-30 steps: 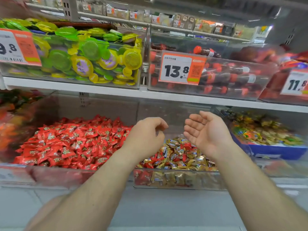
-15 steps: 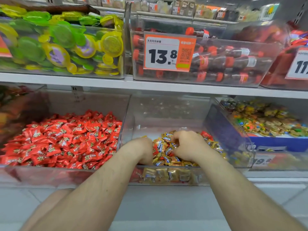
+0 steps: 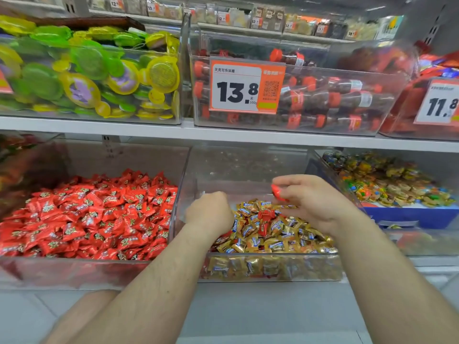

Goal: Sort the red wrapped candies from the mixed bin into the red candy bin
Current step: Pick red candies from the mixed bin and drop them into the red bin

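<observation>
Head view looks down on a white store shelf (image 3: pixel 223 134) carrying clear plastic bins. Taking the clear mixed bin (image 3: pixel 248 170) of gold-wrapped candies (image 3: pixel 273 234) as the landmark: both hands are over it. The right hand (image 3: pixel 315 202) hovers above its far right part, fingers curled, pinching a small red wrapped candy (image 3: pixel 277 192) between thumb and fingertips, lifted clear of the pile. The left hand (image 3: pixel 208 212) sits at the bin's left side, low on the candies and close to the left wall, knuckles up and fingers curled under; whether it holds anything I cannot tell. Another red candy (image 3: pixel 265 214) lies on the gold pile between the two hands, and a few more red wrappers show near the front left of that pile.

Just left of the mixed bin, wall to wall, stands the clear red candy bin (image 3: pixel 74 269), heaped with red wrapped candies (image 3: pixel 94 214). Right of the mixed bin is a blue-fronted bin of multicoloured sweets (image 3: pixel 397 184). On the shelf above the mixed bin, a clear bin of cola-bottle sweets (image 3: pixel 335 100) bears an orange price tag (image 3: pixel 246 88) reading 13.8; left of that bin is a clear bin of green and yellow jelly cups (image 3: pixel 87 70).
</observation>
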Tool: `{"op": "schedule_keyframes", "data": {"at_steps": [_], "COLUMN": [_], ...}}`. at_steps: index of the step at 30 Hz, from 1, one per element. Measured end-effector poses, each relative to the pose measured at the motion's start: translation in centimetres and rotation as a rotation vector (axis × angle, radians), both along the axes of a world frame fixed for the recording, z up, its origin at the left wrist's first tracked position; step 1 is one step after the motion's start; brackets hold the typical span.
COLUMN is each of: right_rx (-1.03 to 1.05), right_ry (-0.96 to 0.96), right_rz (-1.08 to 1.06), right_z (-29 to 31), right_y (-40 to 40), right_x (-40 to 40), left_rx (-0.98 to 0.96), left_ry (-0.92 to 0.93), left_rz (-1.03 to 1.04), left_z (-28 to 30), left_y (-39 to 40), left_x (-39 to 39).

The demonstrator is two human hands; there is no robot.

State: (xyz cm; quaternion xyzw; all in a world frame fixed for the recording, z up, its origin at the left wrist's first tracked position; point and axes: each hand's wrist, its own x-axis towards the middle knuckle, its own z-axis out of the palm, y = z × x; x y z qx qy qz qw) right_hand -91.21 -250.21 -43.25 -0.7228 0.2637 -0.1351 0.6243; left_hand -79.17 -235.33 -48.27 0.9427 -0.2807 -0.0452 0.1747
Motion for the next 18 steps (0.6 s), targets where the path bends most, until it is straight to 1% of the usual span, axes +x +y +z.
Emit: {"op": "schedule_keyframes", "data": {"at_steps": [1, 2, 3, 4, 5, 7, 8, 9, 10, 12, 13, 15, 17, 18], "right_rx": [0.274, 0.480, 0.618, 0.700, 0.739, 0.723, 0.665, 0.556, 0.367, -0.126, -0.358, -0.699, -0.893, -0.956], "right_ry": [-0.107, -0.184, -0.238, -0.268, -0.280, -0.233, -0.179, -0.120, -0.050, 0.100, 0.177, 0.364, 0.559, 0.629], "right_rz": [-0.026, -0.040, -0.055, -0.082, -0.126, -0.205, -0.240, -0.258, -0.276, -0.264, -0.211, -0.047, 0.092, 0.146], "right_z": [0.4, 0.8, 0.8, 0.9, 0.7, 0.2, 0.0, -0.1, -0.5, -1.3, -1.7, -2.4, -3.2, -3.6], "right_y": [-0.2, -0.4, -0.5, -0.6, -0.8, -0.9, -0.9, -0.9, -1.0, -0.9, -0.5, 0.4, 1.2, 1.5], "right_x": [-0.6, -1.2, -1.6, -1.9, -2.0, -1.9, -1.7, -1.3, -0.9, 0.2, 0.8, 2.0, 3.2, 3.7], "left_rx": [0.070, 0.147, 0.218, 0.293, 0.372, 0.492, 0.504, 0.486, 0.460, 0.423, 0.409, 0.356, 0.242, 0.131], "left_ry": [-0.020, -0.020, -0.007, 0.017, 0.045, 0.077, 0.080, 0.074, 0.065, 0.080, 0.097, 0.129, 0.128, 0.145], "left_rz": [-0.023, -0.065, -0.122, -0.194, -0.269, -0.363, -0.374, -0.363, -0.348, -0.339, -0.343, -0.333, -0.288, -0.244], "left_z": [-0.2, -0.3, -0.6, -0.9, -1.1, -1.4, -1.5, -1.6, -1.6, -1.6, -1.7, -1.8, -1.6, -1.3], "left_y": [-0.3, -0.7, -1.1, -1.4, -1.7, -2.0, -2.0, -2.0, -1.9, -1.6, -1.4, -0.9, -0.3, -0.1], "left_x": [0.1, 0.2, 0.4, 0.6, 0.6, 0.5, 0.4, 0.4, 0.4, 0.3, 0.4, 0.5, 0.7, 0.7]}}
